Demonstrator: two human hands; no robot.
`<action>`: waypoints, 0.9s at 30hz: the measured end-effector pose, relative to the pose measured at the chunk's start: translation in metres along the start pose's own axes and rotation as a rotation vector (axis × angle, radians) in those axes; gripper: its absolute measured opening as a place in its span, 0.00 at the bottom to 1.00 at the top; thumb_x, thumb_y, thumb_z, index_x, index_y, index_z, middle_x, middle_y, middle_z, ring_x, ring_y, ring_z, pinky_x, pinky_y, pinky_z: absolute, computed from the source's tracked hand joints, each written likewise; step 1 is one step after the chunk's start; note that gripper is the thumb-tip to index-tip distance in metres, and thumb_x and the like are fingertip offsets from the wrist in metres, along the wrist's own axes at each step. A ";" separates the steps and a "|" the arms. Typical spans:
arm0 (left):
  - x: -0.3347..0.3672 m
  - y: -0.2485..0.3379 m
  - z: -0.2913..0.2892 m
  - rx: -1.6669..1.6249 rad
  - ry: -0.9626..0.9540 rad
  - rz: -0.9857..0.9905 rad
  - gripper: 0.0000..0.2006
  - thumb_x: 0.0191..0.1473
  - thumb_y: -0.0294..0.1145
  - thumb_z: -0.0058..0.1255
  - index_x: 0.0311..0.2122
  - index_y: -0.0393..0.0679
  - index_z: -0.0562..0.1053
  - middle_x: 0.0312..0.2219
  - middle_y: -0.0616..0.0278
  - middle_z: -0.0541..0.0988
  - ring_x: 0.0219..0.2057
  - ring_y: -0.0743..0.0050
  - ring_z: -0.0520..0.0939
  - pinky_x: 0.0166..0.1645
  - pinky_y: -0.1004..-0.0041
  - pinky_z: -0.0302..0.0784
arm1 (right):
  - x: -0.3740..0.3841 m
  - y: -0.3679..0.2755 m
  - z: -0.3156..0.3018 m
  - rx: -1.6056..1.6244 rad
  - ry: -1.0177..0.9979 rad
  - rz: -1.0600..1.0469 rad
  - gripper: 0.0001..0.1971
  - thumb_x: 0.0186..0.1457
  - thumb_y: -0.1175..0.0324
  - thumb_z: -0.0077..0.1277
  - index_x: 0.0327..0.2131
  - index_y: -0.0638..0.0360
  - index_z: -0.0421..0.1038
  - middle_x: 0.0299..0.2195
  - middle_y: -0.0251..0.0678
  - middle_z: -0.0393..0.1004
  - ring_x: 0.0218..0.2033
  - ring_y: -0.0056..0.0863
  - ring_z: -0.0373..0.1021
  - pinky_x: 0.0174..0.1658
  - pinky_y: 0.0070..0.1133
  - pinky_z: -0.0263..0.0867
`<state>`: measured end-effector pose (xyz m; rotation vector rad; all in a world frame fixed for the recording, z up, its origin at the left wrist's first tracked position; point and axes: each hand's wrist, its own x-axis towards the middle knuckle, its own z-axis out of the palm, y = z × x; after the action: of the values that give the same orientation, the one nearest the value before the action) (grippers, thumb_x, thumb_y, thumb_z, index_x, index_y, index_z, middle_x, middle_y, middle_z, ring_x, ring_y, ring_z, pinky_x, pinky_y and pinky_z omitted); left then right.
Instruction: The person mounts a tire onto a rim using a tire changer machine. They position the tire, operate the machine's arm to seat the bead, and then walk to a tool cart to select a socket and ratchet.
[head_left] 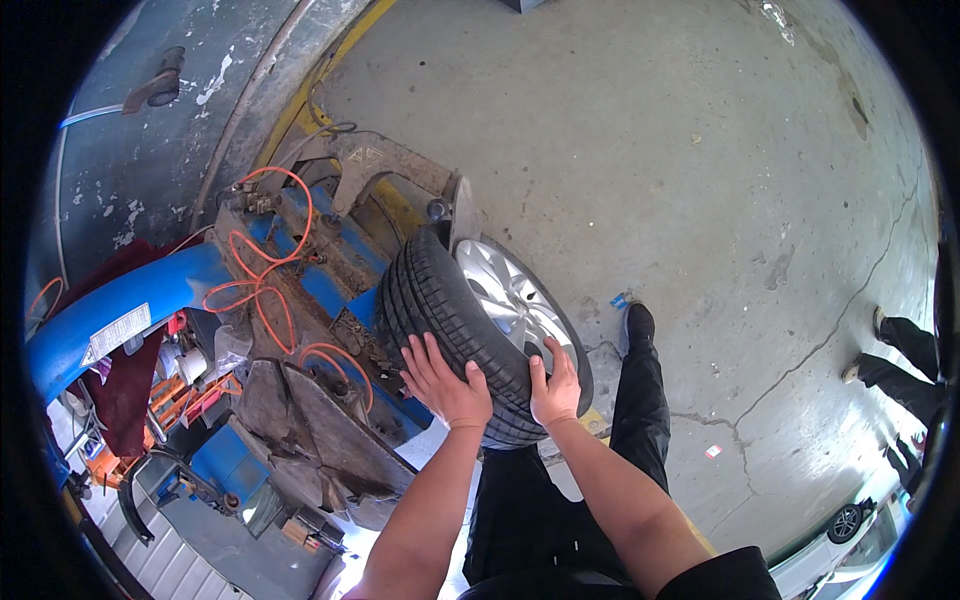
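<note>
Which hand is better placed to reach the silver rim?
Right, I'd say. The right hand is at the tire's rim-side edge, its fingers close to the silver rim. The left hand lies spread on the tread, farther away.

one left hand [447, 392] and one right hand [556, 390] are showing, so i'm counting two. i'm also seeing one black tire [438, 312] with one silver rim [513, 298], plus one curved blue arm [165, 287]. one white car [812, 562] is peeking in, and two of another person's dark trouser legs [900, 388] are showing too. the orange hose [308, 212] is looping too much for counting lengths.
</note>
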<state>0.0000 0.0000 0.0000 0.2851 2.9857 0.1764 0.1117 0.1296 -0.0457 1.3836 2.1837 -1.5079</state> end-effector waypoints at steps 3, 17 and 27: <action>-0.001 0.001 -0.001 -0.001 -0.005 -0.002 0.43 0.69 0.57 0.44 0.81 0.42 0.57 0.81 0.42 0.55 0.82 0.30 0.52 0.82 0.29 0.41 | -0.001 0.000 -0.001 -0.003 0.005 -0.004 0.30 0.77 0.45 0.47 0.69 0.58 0.71 0.67 0.51 0.76 0.69 0.55 0.71 0.71 0.42 0.66; 0.004 0.001 -0.001 0.001 -0.012 -0.010 0.43 0.68 0.55 0.45 0.81 0.41 0.56 0.81 0.42 0.55 0.82 0.30 0.51 0.83 0.29 0.40 | 0.003 -0.001 0.003 0.006 -0.010 0.003 0.32 0.78 0.44 0.46 0.70 0.59 0.70 0.68 0.52 0.76 0.70 0.55 0.70 0.72 0.42 0.65; 0.003 0.001 -0.002 -0.006 -0.012 -0.010 0.44 0.67 0.54 0.46 0.81 0.41 0.56 0.81 0.41 0.55 0.82 0.29 0.51 0.83 0.30 0.40 | 0.002 0.000 0.003 0.000 -0.008 0.009 0.32 0.78 0.44 0.46 0.70 0.58 0.70 0.67 0.52 0.76 0.69 0.55 0.70 0.72 0.42 0.65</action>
<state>-0.0031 0.0015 0.0014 0.2698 2.9738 0.1815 0.1096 0.1284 -0.0478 1.3828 2.1702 -1.5086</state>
